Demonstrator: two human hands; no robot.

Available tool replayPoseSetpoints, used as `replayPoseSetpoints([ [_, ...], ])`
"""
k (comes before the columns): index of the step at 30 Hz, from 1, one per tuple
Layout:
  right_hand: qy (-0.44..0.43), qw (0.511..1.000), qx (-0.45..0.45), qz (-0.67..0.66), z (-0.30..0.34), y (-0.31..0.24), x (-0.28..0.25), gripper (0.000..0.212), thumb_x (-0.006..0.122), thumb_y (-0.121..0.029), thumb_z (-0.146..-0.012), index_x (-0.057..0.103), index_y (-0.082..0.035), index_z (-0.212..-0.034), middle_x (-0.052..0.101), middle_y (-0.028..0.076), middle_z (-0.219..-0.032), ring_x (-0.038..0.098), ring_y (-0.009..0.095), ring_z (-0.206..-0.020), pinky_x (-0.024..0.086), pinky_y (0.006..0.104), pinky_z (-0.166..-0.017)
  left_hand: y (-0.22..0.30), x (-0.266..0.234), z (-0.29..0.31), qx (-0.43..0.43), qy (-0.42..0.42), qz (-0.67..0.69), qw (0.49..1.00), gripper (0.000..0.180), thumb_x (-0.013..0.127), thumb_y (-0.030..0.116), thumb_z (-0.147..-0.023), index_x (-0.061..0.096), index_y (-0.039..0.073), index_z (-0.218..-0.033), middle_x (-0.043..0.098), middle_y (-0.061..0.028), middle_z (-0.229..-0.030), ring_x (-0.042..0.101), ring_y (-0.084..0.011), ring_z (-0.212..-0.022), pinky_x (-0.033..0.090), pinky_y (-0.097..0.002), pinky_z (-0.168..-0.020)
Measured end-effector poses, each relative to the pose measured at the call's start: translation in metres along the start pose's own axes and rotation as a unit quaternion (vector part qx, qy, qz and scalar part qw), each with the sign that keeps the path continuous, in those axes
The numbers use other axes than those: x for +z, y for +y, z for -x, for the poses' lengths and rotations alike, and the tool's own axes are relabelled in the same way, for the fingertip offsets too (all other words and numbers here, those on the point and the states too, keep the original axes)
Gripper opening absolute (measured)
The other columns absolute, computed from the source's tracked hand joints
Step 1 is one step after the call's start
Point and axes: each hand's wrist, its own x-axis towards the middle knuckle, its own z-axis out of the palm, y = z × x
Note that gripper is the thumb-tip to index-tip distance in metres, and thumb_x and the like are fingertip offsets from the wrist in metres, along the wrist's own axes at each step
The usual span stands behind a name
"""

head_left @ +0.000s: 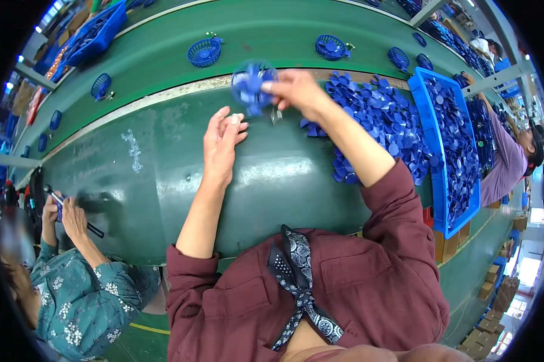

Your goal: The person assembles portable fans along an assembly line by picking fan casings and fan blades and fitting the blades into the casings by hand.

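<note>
My right hand (296,93) pinches a small blue fan (254,84) at its side, above the far edge of the green workbench. The fan has a round cage with blades, smeared by motion. Just below it is a small silvery metal part (276,116); whether it joins the fan, I cannot tell. Below and left of the fan, my left hand (222,142) is raised over the bench with its fingers loosely bent and apart, and nothing shows in it. Right of the fan, a heap of loose blue fan blades (377,120) lies partly under my right forearm.
A blue crate (439,175) full of blades stands at the right. Beyond the bench, a green conveyor belt (266,42) carries several blue fan cages (204,53) with small metal parts. A co-worker (85,289) at the left handles a dark tool; another person (507,154) is at the right.
</note>
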Motion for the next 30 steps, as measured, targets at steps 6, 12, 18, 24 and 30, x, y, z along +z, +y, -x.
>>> replayPoseSetpoints([
  [6, 0.187, 0.801, -0.287, 0.490, 0.033, -0.008, -0.084, 0.054, 0.072, -0.029, -0.080, 0.057, 0.002, -0.122, 0.062, 0.022, -0.113, 0.060, 0.036, -0.105, 0.047, 0.0419, -0.093, -0.011, -0.005, 0.003, 0.032, -0.009, -0.066, 0.997, 0.034, 0.059, 0.017, -0.095, 0.052, -0.002, -0.122, 0.063, -0.0111, -0.107, 0.062, -0.0173, -0.092, 0.052, -0.0290, -0.079],
  [12, 0.153, 0.840, -0.155, 0.497, 0.064, 0.021, -0.112, 0.029, 0.065, -0.016, -0.080, 0.064, -0.003, -0.106, 0.065, 0.021, -0.094, 0.060, 0.040, -0.095, 0.048, 0.0477, -0.084, 0.002, 0.012, -0.037, 0.081, -0.044, -0.247, 0.965, 0.040, 0.062, 0.015, -0.089, 0.050, -0.003, -0.122, 0.061, -0.0122, -0.112, 0.061, -0.0199, -0.097, 0.051, -0.0328, -0.083],
  [18, 0.220, 0.781, -0.249, 0.528, 0.061, 0.031, -0.121, 0.022, 0.058, -0.004, -0.081, 0.062, -0.002, -0.103, 0.065, 0.020, -0.092, 0.062, 0.037, -0.086, 0.050, 0.0460, -0.074, 0.011, 0.016, -0.142, 0.312, 0.067, -0.580, 0.750, 0.050, 0.066, 0.012, -0.080, 0.048, -0.004, -0.124, 0.053, -0.0224, -0.123, 0.049, -0.0381, -0.117, 0.042, -0.0436, -0.098],
  [24, 0.292, 0.763, -0.376, 0.438, 0.088, -0.001, -0.110, 0.018, 0.060, 0.005, -0.084, 0.062, 0.001, -0.101, 0.064, 0.018, -0.090, 0.062, 0.035, -0.082, 0.050, 0.0405, -0.073, -0.013, -0.005, -0.180, 0.341, 0.077, -0.724, 0.595, 0.020, 0.057, 0.005, -0.074, 0.058, 0.003, -0.094, 0.059, -0.0143, -0.095, 0.055, -0.0317, -0.098, 0.041, -0.0513, -0.094],
  [30, 0.182, 0.808, -0.443, 0.343, 0.120, 0.010, -0.041, 0.017, 0.062, 0.008, -0.081, 0.065, 0.003, -0.097, 0.066, 0.017, -0.090, 0.065, 0.032, -0.081, 0.054, 0.0375, -0.073, 0.004, 0.021, -0.106, 0.367, 0.046, -0.723, 0.584, 0.013, 0.057, 0.008, -0.074, 0.059, 0.003, -0.086, 0.059, -0.0127, -0.085, 0.058, -0.0282, -0.085, 0.044, -0.0444, -0.078],
])
